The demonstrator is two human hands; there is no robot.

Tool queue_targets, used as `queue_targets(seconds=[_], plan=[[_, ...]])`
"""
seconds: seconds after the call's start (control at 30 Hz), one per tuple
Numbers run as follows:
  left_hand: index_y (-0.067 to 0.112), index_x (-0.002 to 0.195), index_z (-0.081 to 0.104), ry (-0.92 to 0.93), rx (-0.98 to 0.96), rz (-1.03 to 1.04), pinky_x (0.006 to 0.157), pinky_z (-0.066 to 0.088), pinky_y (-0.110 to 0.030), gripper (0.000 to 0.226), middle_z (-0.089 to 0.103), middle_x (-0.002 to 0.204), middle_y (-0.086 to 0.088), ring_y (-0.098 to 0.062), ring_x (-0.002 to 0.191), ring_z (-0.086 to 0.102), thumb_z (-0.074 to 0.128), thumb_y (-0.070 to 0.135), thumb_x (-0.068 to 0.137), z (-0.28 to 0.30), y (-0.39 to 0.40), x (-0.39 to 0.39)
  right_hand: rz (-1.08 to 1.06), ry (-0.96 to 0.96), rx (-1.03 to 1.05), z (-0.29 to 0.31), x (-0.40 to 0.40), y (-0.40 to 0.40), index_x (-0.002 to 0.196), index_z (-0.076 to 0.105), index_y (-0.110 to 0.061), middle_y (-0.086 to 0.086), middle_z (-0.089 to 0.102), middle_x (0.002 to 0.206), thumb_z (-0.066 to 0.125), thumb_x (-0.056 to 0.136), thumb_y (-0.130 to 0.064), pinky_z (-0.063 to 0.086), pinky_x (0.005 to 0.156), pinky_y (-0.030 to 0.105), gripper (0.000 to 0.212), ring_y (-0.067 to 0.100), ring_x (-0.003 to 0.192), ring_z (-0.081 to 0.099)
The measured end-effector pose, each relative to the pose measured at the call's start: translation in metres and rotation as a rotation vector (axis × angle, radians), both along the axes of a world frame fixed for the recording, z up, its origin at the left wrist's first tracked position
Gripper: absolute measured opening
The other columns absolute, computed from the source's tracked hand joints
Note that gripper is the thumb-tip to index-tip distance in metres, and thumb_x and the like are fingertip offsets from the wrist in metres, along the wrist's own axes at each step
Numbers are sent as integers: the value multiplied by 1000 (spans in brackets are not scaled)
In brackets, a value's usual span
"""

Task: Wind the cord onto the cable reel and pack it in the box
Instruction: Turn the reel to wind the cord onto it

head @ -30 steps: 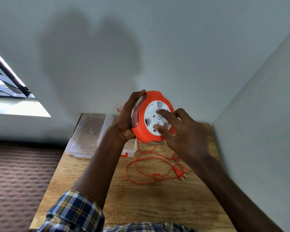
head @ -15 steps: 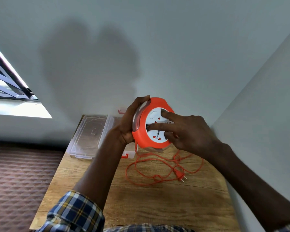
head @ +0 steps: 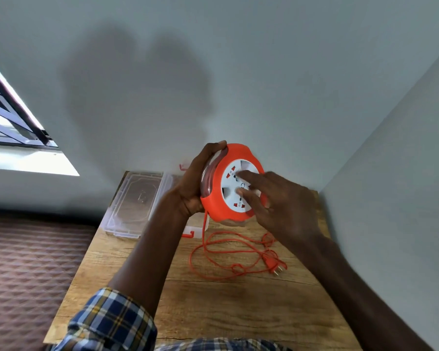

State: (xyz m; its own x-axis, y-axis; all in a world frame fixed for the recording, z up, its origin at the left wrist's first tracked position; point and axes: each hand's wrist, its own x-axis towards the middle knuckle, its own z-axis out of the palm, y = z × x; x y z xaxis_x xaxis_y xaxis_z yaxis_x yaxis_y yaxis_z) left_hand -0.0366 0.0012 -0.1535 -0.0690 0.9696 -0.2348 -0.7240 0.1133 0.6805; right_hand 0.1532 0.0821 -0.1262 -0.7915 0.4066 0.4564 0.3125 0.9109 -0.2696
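Left hand curled round cable reel; right hand fingers spread, pressing its white face; below, cord loose on table.

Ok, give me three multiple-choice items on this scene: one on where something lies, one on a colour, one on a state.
1. Where does the plug lie?
A. on the wooden table, at the end of the loose cord
B. inside the clear box
C. on the floor

2. What colour is the rim of the cable reel?
A. blue
B. orange
C. black

3. How is the reel held?
A. it lies flat on the table
B. it rests in the box
C. the left hand grips its edge above the table while the right hand puts its fingers on the white face

Answers: 1 A, the plug rests on the wood beside the cord loops. 2 B, the rim around the white face is orange. 3 C, the left hand wraps the reel's edge, with the tabletop visible below it.
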Motion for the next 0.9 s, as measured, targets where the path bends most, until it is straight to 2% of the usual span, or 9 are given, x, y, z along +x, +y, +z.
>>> queue_targets(seconds=[0.1, 0.2, 0.27, 0.4, 0.47, 0.53, 0.63, 0.77, 0.9], plan=[[12, 124, 77, -19, -6, 4, 96, 60, -46, 58, 75, 120, -15, -32, 106, 72, 58, 60, 98, -1, -2, -3, 240, -181, 136, 10, 6, 20, 137, 62, -40, 3, 53, 149, 80, 87, -18, 58, 64, 30, 57, 26, 103, 71], [11, 127, 73, -36, -8, -2, 97, 58, -47, 59, 72, 121, -17, -34, 107, 69, 55, 59, 99, 0, 0, -1, 288, -311, 163, 16, 4, 33, 140, 55, -50, 5, 44, 158, 78, 88, -14, 63, 68, 38, 68, 30, 108, 70], [11, 126, 72, -27, -8, -13, 93, 60, -45, 57, 74, 116, -15, -32, 103, 71, 53, 57, 99, 2, 1, 1, 314, -354, 168, 17, 1, 34, 141, 52, -53, 6, 48, 155, 77, 90, -18, 63, 67, 42, 66, 32, 105, 71], [10, 119, 74, -38, 6, -40, 85, 64, -40, 53, 76, 107, -13, -29, 94, 73, 52, 54, 99, 5, 1, 7, 272, -268, 298, 12, 0, 31, 135, 57, -54, 0, 67, 134, 82, 82, -30, 56, 61, 35, 63, 28, 88, 74], [9, 121, 74, -43, 34, -24, 91, 62, -41, 54, 76, 111, -15, -31, 100, 73, 49, 52, 102, 6, 2, 7, 81, -155, 115, 8, -3, 19, 136, 51, -61, -10, 73, 125, 75, 81, -52, 56, 72, 35, 61, 21, 98, 73], [8, 127, 71, -19, 45, 11, 96, 60, -44, 56, 76, 117, -16, -33, 107, 72, 45, 53, 106, 6, 4, 6, -147, 5, -287, -1, -10, 2, 136, 50, -60, -11, 77, 113, 71, 75, -70, 54, 75, 23, 66, 10, 96, 73], [9, 128, 71, 10, 14, 47, 97, 58, -46, 58, 75, 119, -17, -34, 108, 72, 44, 56, 105, 1, 5, 5, -270, 96, -496, -11, -19, -17, 140, 54, -51, -8, 76, 119, 72, 78, -70, 50, 71, 15, 68, 6, 99, 72], [11, 127, 73, -6, 45, 38, 99, 58, -45, 56, 76, 118, -14, -31, 108, 72, 48, 56, 105, -2, 2, 0, -200, -41, -118, -3, -11, -18, 150, 46, -42, -5, 73, 127, 56, 91, -69, 58, 78, 30, 66, 18, 102, 74], [11, 130, 71, -45, 54, 24, 105, 52, -48, 58, 73, 124, -15, -33, 114, 67, 49, 58, 105, -3, 3, -5, 77, -128, 95, 12, -1, 1, 136, 63, -39, 2, 61, 141, 75, 92, -29, 49, 60, 26, 47, 24, 89, 73]])
